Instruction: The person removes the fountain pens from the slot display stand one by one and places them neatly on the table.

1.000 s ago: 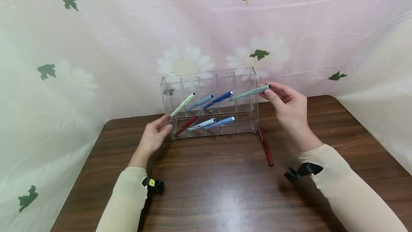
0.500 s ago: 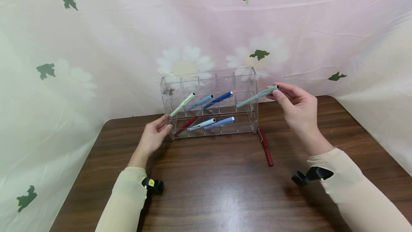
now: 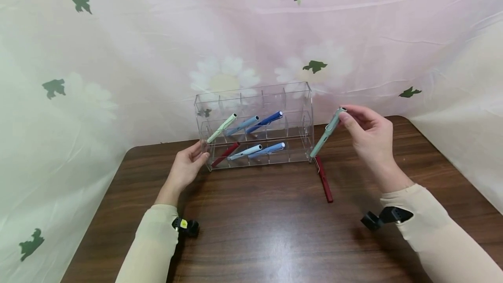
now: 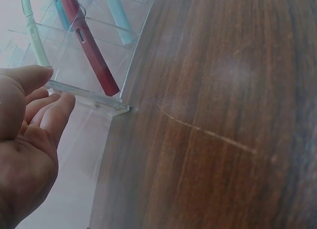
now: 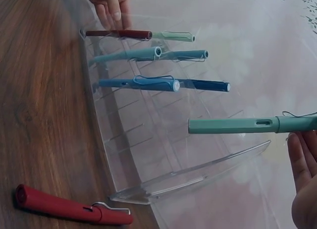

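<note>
Right hand (image 3: 369, 136): pinches the cap end of the green pen (image 3: 326, 134).
Green pen: in the air just off the rack's right end, above the red pen (image 3: 324, 179); long axis steep, tip down-left.
Left hand (image 3: 186, 167): fingers straight against the rack (image 3: 255, 93), left end.
Wrist views: the left shows fingertips (image 4: 59, 102) on the rack's edge; full contact looks likely, partly hidden.
Desk (image 3: 255, 230): rack near the back edge.

Right wrist view: right hand (image 5: 303, 182) cut by frame edge, only fingertips showing; teal pen (image 5: 247, 124) cap end runs off same edge, grip point unseen. Left wrist view: left hand (image 4: 27, 140) cropped at wrist; organizer (image 4: 94, 97) top beyond fingers cut off.
</note>
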Available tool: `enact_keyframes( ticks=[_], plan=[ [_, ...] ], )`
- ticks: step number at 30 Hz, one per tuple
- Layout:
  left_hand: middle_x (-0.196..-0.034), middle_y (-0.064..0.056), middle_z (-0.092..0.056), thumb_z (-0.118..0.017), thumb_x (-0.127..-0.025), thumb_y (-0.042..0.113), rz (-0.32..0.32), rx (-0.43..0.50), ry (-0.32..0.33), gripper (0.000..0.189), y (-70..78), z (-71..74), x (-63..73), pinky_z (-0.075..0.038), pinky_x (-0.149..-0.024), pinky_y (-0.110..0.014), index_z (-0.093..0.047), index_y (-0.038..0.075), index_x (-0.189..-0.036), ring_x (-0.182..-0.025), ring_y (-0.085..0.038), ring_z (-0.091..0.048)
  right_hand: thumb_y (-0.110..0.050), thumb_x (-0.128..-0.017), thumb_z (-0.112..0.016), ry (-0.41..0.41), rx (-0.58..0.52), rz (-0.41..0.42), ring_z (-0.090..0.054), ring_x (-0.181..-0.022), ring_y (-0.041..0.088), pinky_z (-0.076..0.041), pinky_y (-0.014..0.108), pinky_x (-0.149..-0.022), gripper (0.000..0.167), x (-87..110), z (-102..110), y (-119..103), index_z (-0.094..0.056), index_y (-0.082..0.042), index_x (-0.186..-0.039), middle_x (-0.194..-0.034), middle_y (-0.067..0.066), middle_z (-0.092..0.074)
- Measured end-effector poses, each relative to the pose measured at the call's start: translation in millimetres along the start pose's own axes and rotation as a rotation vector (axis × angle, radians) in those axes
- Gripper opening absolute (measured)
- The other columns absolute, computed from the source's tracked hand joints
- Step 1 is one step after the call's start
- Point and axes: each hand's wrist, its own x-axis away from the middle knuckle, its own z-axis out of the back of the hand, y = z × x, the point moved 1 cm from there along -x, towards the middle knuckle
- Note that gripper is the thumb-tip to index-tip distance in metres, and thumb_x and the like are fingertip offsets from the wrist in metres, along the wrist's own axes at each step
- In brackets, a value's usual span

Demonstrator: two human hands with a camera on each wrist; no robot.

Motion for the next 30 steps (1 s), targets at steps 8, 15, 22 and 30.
enact_keyframes(
  ticks=[8, 15, 22, 30],
  plan=[
    [-0.161, -0.023, -0.053, -0.063, -0.111, 0.013, -0.005, -0.008, 0.004, 0.059, -1.8, 0.5, -0.1, -0.051, -0.113, -0.040, -0.041, 0.001, -0.164, -0.147, -0.037, -0.057, -0.001, -0.099, -0.076, 0.009, 0.012, -0.042, -0.073, -0.076, 0.003, -0.063, 0.011, -0.077, 0.016, 1.5, 4, 9, -0.080, 0.004, -0.113, -0.090, -0.009, -0.081],
    [-0.161, -0.024, -0.053, -0.062, -0.111, 0.012, -0.004, 0.001, 0.000, 0.058, -2.1, 0.2, -0.4, -0.051, -0.113, -0.040, -0.042, 0.000, -0.164, -0.146, -0.037, -0.058, -0.010, -0.099, -0.079, -0.017, -0.013, -0.162, -0.074, -0.077, 0.003, -0.066, 0.014, -0.074, 0.019, 4.9, 12, 16, -0.080, 0.000, -0.114, -0.092, -0.007, -0.081],
    [-0.160, -0.025, -0.054, -0.062, -0.111, 0.011, -0.008, 0.012, 0.000, 0.058, -3.2, 0.3, -0.1, -0.051, -0.113, -0.039, -0.042, 0.000, -0.164, -0.146, -0.038, -0.058, -0.013, -0.100, -0.078, -0.048, 0.053, -0.217, -0.073, -0.076, 0.002, -0.065, 0.014, -0.074, 0.022, 7.8, 16, 25, -0.079, 0.001, -0.118, -0.091, -0.011, -0.080],
    [-0.160, -0.024, -0.054, -0.062, -0.110, 0.010, 0.003, 0.014, 0.003, 0.058, -2.2, 0.4, 0.3, -0.052, -0.113, -0.039, -0.042, 0.000, -0.164, -0.146, -0.037, -0.058, -0.022, -0.103, -0.076, -0.102, 0.256, -0.282, -0.072, -0.073, 0.001, -0.064, 0.014, -0.072, 0.030, 13.7, 19, 34, -0.077, 0.000, -0.123, -0.090, -0.019, -0.077]
  ],
)
